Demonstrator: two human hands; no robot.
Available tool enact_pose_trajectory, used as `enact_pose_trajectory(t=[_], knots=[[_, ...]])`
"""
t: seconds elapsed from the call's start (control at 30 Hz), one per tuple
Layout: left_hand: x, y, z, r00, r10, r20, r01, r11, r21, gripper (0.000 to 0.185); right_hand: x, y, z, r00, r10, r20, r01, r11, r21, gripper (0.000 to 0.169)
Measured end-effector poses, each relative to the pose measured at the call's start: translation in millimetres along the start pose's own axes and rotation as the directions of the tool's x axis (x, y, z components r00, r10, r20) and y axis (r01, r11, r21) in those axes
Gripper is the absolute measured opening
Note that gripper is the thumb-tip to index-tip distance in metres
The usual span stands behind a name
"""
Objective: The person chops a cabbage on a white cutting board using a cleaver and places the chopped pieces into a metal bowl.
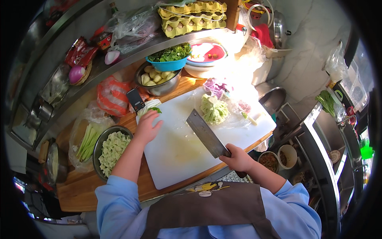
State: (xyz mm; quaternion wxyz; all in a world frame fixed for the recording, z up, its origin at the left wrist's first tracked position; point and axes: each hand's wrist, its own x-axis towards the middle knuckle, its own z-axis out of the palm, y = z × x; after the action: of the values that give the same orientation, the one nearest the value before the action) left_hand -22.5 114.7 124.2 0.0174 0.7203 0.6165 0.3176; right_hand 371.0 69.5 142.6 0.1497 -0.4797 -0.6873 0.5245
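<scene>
My right hand (238,159) grips the handle of a Chinese cleaver (207,134), whose broad blade slants up and left over the white cutting board (173,161). At the board's far-left corner, my left hand (149,127) has its fingers apart, with the fingertips beside a pale-stemmed leafy vegetable (150,104); whether they touch it I cannot tell. Beyond the cleaver's tip sits a pale green cauliflower piece (214,110), with purple scraps (216,87) behind it. Small crumbs and a wet yellowish patch mark the board.
Left of the board stands a metal bowl of chopped cauliflower (115,152), next to bagged celery stalks (88,140). Behind are a phone-like black device (135,98), a bowl of peeled potatoes (158,77) and a blue basin of greens (168,61). A steel shelf (131,55) overhangs the counter, carrying egg trays (194,22).
</scene>
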Motion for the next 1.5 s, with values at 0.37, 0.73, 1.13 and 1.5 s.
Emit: enact_pose_trajectory(t=[0.37,0.73,1.13,1.5], knots=[[104,84,138,0.957,0.072,0.282,-0.085,0.996,0.036,0.058,-78,52,-33,0.918,0.178,-0.354,-0.051,0.939,0.341,0.027],[156,65,154,0.746,-0.012,0.666,0.086,0.993,-0.078,0.084,-95,96,-39,0.9,0.162,-0.405,-0.063,0.967,0.247,0.026],[160,64,155,0.737,0.045,0.674,-0.3,0.916,0.267,0.055,-83,100,-57,0.929,0.175,-0.326,-0.088,0.96,0.265,0.024],[146,86,132,0.802,0.338,0.491,-0.512,0.814,0.275,0.03,-82,100,-66,0.917,0.204,-0.344,-0.125,0.963,0.237,0.031]])
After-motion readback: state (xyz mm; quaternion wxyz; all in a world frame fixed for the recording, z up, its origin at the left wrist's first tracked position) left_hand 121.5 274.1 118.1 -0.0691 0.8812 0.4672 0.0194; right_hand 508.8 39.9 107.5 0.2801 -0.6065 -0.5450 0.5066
